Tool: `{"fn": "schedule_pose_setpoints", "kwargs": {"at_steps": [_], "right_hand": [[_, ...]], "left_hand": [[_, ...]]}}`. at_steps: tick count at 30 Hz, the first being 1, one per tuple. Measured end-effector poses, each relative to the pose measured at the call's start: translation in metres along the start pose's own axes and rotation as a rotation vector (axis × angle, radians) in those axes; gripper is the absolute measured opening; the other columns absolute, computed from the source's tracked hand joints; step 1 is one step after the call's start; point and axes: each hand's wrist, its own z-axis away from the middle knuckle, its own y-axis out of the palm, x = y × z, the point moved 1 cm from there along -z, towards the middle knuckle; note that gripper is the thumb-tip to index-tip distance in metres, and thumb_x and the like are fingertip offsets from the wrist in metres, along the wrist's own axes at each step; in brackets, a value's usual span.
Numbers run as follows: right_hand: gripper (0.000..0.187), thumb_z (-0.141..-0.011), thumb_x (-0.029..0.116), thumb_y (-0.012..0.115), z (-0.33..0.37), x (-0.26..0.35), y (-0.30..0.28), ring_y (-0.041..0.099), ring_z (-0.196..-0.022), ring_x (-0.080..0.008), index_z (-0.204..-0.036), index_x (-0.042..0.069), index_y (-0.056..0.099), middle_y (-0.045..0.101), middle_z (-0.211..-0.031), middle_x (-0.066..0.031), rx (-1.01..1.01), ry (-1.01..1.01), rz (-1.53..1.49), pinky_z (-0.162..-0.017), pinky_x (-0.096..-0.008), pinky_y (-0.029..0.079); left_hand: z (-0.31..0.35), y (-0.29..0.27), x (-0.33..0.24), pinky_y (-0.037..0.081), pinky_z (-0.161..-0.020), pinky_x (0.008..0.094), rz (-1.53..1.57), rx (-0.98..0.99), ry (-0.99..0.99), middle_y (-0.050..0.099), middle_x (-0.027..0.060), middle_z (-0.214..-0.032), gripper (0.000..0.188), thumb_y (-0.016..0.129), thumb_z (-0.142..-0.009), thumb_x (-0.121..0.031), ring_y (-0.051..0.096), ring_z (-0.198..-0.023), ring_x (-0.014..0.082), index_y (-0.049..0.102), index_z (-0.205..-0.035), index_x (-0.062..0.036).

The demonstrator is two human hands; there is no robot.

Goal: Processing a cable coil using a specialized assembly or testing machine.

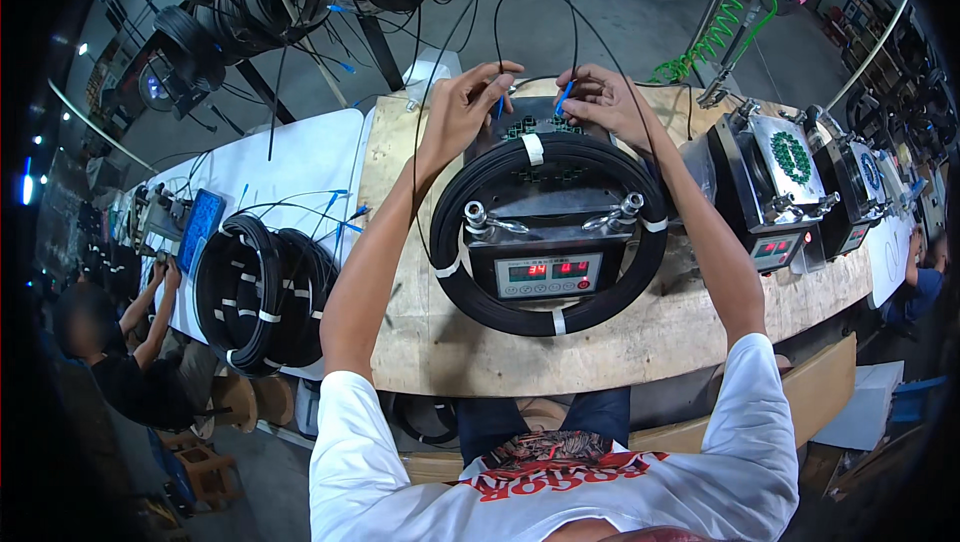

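A blue-tipped cable connector [500, 107] is pinched in the fingers of my left hand [468, 110], which is closed. Another blue connector [566, 98] sits between the thumb and fingers of my right hand [610, 104], also closed. Thin black cable loops up from both connectors. Below my hands, a large coil of black cable [502, 316], bound with white ties, rests around a metal machine [545, 212] with two shiny clamp handles and a lit display panel [548, 275]. Small green fittings [548, 126] show on its top plate, partly behind the coil.
More coils [262, 292] lie on the white table to the left, near a blue tray [203, 227]. Two similar machines [790, 157] stand at right on the wooden bench [410, 342]. Coils hang from a rack [375, 37]. Other people sit at far left and far right.
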Motion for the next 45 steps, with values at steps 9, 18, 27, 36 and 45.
{"fn": "schedule_pose_setpoints", "kwargs": {"at_steps": [9,18,27,36,45], "right_hand": [[0.021,-0.086,0.014,0.075,-0.002,0.016,0.002,0.062,-0.076,-0.0087,-0.095,-0.004,0.068,0.069,-0.084,-0.0051,-0.003,0.098,0.264,-0.073,-0.0245,0.051],[0.022,-0.085,0.012,0.076,-0.005,0.009,-0.001,0.063,-0.079,-0.0101,-0.1,-0.002,0.067,0.069,-0.085,-0.0068,0.046,0.105,0.318,-0.073,-0.0243,0.05],[0.025,-0.082,0.017,0.078,-0.014,0.005,-0.004,0.06,-0.072,-0.0134,-0.086,-0.005,0.066,0.066,-0.078,-0.0097,0.122,0.099,0.469,-0.068,-0.0283,0.049],[0.025,-0.083,0.017,0.078,-0.013,0.006,-0.001,0.055,-0.072,-0.0095,-0.087,-0.003,0.063,0.062,-0.074,-0.0054,0.142,0.038,0.403,-0.067,-0.027,0.046],[0.02,-0.087,0.014,0.073,-0.003,-0.006,0.006,0.054,-0.069,-0.0091,-0.089,-0.002,0.063,0.062,-0.076,-0.0049,0.053,-0.016,0.322,-0.064,-0.0258,0.044]], "left_hand": [[0.001,0.013,0.01,0.05,-0.066,0.0218,0.349,0.048,-0.03,0.07,0.0081,-0.092,0.035,0.062,-0.099,-0.017,0.06,-0.075,0.0076,0.059,-0.128,0.0009],[0.002,0.008,0.026,0.052,-0.069,0.0231,0.389,0.017,-0.06,0.073,0.0108,-0.091,0.018,0.065,-0.098,-0.018,0.064,-0.075,0.0093,0.061,-0.1,-0.0004],[0.001,0.011,0.029,0.051,-0.065,0.0218,0.419,-0.023,-0.051,0.071,0.0073,-0.086,0.018,0.07,-0.094,-0.017,0.065,-0.072,0.0085,0.063,-0.095,-0.0004],[0.002,0.008,0.019,0.054,-0.069,0.0243,0.351,0.031,-0.055,0.07,0.0062,-0.082,0.022,0.073,-0.09,-0.011,0.066,-0.075,0.0095,0.068,-0.107,0.0022],[0.001,0.011,0.02,0.05,-0.065,0.0213,0.285,0.062,-0.094,0.068,0.0041,-0.078,0.016,0.076,-0.087,-0.009,0.061,-0.07,0.0079,0.072,-0.096,0.0029]]}}
